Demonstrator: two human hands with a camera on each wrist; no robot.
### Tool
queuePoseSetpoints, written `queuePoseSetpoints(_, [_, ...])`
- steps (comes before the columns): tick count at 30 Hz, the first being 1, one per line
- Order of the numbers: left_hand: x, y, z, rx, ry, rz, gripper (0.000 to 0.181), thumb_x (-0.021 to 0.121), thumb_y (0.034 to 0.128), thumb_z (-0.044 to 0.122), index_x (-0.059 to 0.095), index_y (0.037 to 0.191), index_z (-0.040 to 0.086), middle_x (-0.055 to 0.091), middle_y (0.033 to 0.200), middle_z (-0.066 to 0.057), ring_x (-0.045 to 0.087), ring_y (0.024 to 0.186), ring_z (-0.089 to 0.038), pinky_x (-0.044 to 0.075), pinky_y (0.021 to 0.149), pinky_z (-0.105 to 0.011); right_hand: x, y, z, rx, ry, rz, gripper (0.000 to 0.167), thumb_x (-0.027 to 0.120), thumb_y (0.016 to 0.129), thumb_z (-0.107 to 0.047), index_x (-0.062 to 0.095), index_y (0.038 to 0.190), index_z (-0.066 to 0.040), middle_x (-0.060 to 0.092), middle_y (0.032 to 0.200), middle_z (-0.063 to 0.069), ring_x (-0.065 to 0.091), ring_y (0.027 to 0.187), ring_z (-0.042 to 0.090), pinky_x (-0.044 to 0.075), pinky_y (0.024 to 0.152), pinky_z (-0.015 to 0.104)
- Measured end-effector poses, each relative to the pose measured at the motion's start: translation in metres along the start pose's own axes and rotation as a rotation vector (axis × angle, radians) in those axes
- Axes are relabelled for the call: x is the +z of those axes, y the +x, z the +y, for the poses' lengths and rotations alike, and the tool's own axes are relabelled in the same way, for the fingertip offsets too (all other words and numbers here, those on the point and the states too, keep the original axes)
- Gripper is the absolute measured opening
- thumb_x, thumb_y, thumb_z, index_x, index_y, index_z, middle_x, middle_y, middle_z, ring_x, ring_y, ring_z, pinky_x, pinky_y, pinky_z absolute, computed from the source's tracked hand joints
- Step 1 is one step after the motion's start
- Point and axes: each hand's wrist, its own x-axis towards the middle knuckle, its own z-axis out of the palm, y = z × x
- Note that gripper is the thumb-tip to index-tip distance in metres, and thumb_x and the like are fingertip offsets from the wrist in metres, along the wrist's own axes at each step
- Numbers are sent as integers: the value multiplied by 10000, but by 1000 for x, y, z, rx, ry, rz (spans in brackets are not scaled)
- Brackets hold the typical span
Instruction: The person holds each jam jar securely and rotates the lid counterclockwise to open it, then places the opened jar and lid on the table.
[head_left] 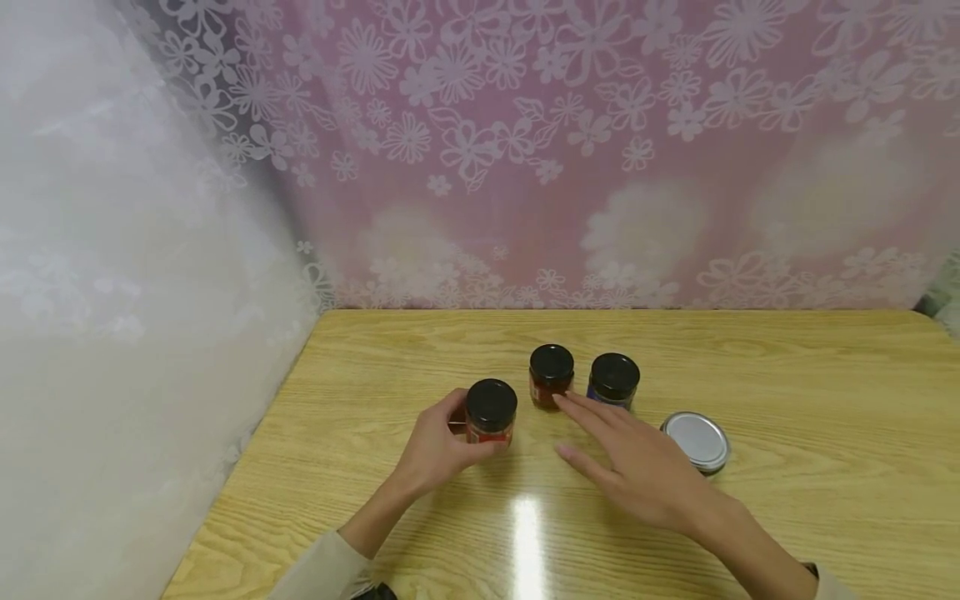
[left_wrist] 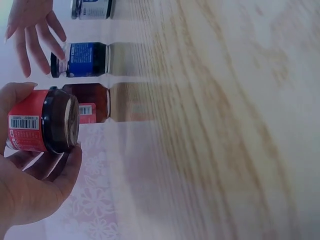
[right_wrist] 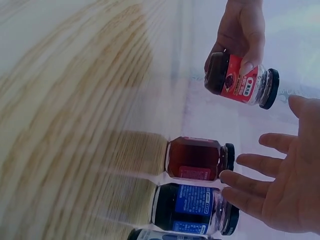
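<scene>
My left hand (head_left: pixel 437 444) grips a glass jar with a red label and black lid (head_left: pixel 491 406), thumb on one side and fingers on the other. In the right wrist view this red-labelled jar (right_wrist: pixel 239 80) is held up off the table, its contents dark. My right hand (head_left: pixel 641 468) hovers with fingers extended and holds nothing. Closest to its fingertips is a reddish-brown jar with a black lid (head_left: pixel 552 367); whether they touch it I cannot tell. Beside that one stands a blue-labelled jar with a black lid (head_left: pixel 614 377), partly covered by the right hand in the head view.
A silver-lidded jar (head_left: pixel 697 440) stands on the right, beyond my right wrist. All stand on a wood-grain table (head_left: pixel 825 400). A pink floral curtain (head_left: pixel 480 208) hangs along the back edge, and pale cloth (head_left: pixel 150 292) is at the left.
</scene>
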Motion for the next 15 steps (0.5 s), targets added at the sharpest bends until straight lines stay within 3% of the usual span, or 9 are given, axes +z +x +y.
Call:
queuePoseSetpoints(9, [2,-3,10,29,-7,-54,535,818,747,299,589,1224,224,626,1042,79,608,899,-112,506,783,-347,-8,-8,3,31,47,18,561,401,979,-539,347,1483,-300,382,1478,-5,419,1292,316,400,898,599])
queuePoseSetpoints(15, [6,-5,15,72,43,-55,537,830,716,266,606,1199,199,623,1024,91,603,893,-105,511,770,-327,-10,-13,4,32,61,36,531,418,988,-503,352,1479,-313,402,1467,-2,421,1291,313,412,886,587])
